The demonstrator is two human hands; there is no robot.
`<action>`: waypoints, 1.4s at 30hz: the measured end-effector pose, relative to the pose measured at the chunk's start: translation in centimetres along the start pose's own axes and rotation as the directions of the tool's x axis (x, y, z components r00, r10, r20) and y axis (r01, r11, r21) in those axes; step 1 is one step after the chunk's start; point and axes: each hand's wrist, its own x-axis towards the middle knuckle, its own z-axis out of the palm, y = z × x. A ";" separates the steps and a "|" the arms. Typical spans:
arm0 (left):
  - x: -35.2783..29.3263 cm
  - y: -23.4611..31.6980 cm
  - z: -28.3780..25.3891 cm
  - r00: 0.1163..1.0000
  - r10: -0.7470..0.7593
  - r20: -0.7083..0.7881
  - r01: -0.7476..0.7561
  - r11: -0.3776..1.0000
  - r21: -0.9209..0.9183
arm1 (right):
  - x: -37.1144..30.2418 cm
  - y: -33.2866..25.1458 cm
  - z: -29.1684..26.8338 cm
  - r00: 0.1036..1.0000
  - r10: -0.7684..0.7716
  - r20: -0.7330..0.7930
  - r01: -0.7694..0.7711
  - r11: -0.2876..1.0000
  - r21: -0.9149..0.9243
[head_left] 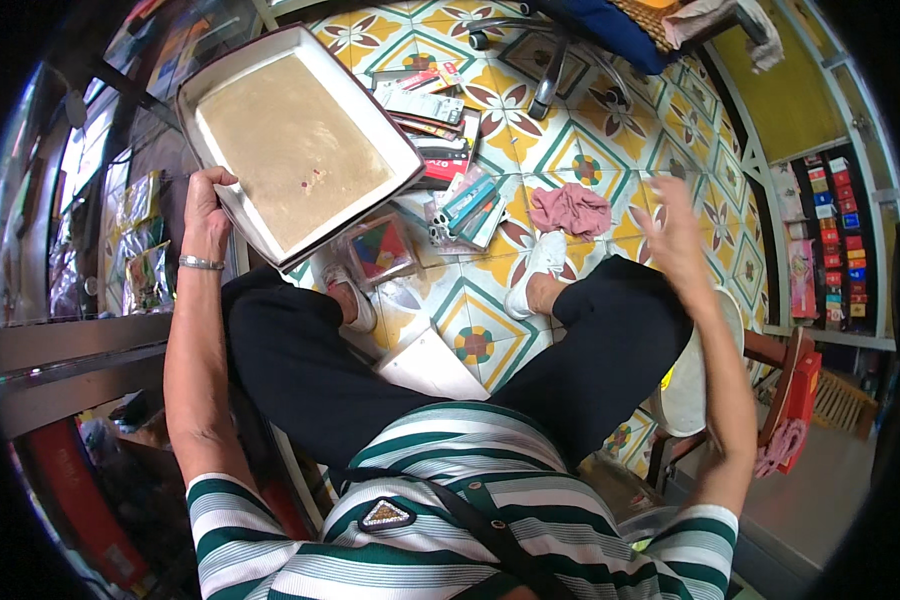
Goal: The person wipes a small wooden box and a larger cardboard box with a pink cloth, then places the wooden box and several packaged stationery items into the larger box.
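Observation:
My left hand (208,205) grips the near left edge of a shallow rectangular box (398,150) with white inner walls and a dark outer rim. It is tilted over the floor, and its brown bottom bears a few small specks. My right hand (675,238), slightly blurred, is raised over the right side with its fingers apart and nothing visible in them. Left of it, a crumpled pink cloth (570,211) lies on the floor. Packaged stationery (468,208) and several long packs (420,105) lie close to the box's right side.
A clear packet with coloured shapes (378,250) lies by my left shoe. A white sheet (432,362) rests between my legs. Chair legs (560,75) stand at the far side. Glass cases (80,190) line the left, and a rack of small packs (835,240) the right.

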 end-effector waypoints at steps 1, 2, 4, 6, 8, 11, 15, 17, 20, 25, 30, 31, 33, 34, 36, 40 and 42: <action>1.2 -0.1 -0.8 1.000 -0.017 0.008 0.017 1.000 0.012 | 1.2 0.0 3.2 0.963 -0.253 0.087 0.262 0.960 -0.099; 1.7 0.1 -2.0 1.000 -0.026 -0.001 0.026 0.999 0.030 | 1.7 -2.2 6.5 0.961 -0.012 0.275 0.042 0.994 -0.104; -0.3 -0.3 1.4 0.997 0.075 0.025 -0.078 0.989 0.123 | 1.8 -0.6 12.8 0.944 -0.190 0.269 0.217 0.974 -0.073; -0.7 0.0 0.3 0.993 0.113 0.021 -0.114 0.980 0.162 | 1.8 -1.1 18.1 0.926 -0.116 0.358 0.123 0.992 0.003; -0.5 0.1 0.0 0.998 0.055 0.013 -0.057 0.987 0.148 | 0.6 -1.2 22.5 0.912 -0.039 0.408 0.017 0.998 0.057; 0.1 0.6 -1.6 0.999 0.016 -0.034 -0.012 0.993 0.117 | -1.3 -3.0 27.7 0.735 -0.030 0.677 -0.081 0.988 0.131; 0.1 1.2 -1.3 0.993 -0.103 -0.065 0.105 0.994 0.034 | -3.7 -4.3 34.1 0.749 -0.138 0.648 0.084 0.990 0.113; -1.1 1.2 0.3 0.993 -0.098 -0.070 0.096 0.995 -0.033 | -2.6 -5.6 35.8 0.733 -0.133 0.667 0.050 0.989 0.142; -1.7 1.4 0.3 0.996 -0.074 -0.052 0.072 0.996 -0.052 | -1.0 -6.4 40.2 0.725 0.180 0.665 -0.212 0.977 -0.033; -1.6 1.8 -0.8 0.985 -0.075 -0.152 0.070 0.997 -0.039 | -3.4 -0.1 50.4 0.641 0.167 0.749 -0.371 0.922 0.112; -2.0 2.4 1.4 0.982 -0.131 -0.135 0.124 0.991 -0.060 | -5.3 2.3 55.8 0.758 0.165 0.631 -0.425 0.858 0.287; -1.9 2.4 1.6 0.976 -0.146 -0.160 0.135 0.988 -0.077 | -5.3 1.9 56.1 0.747 0.224 0.626 -0.530 0.768 0.358; -1.5 2.3 0.9 0.976 -0.102 -0.191 0.096 0.994 -0.044 | -5.3 0.9 55.5 0.662 0.285 0.693 -0.656 0.667 0.352; -2.9 2.0 -0.5 0.960 -0.078 -0.268 0.062 0.996 -0.069 | -4.0 -2.1 52.4 0.569 0.248 0.784 -0.665 0.699 0.262; -3.2 2.4 -0.5 0.957 -0.082 -0.279 0.057 0.994 -0.095 | -4.0 -2.8 51.8 0.568 0.243 0.786 -0.692 0.657 0.298; -1.8 3.2 0.3 0.968 -0.077 -0.240 0.059 0.995 -0.082 | -2.9 -3.1 52.4 0.651 0.185 0.736 -0.609 0.707 0.360; -2.1 3.0 0.0 0.968 -0.068 -0.241 0.043 0.993 -0.107 | -1.7 -5.4 50.5 0.679 0.149 0.719 -0.608 0.663 0.437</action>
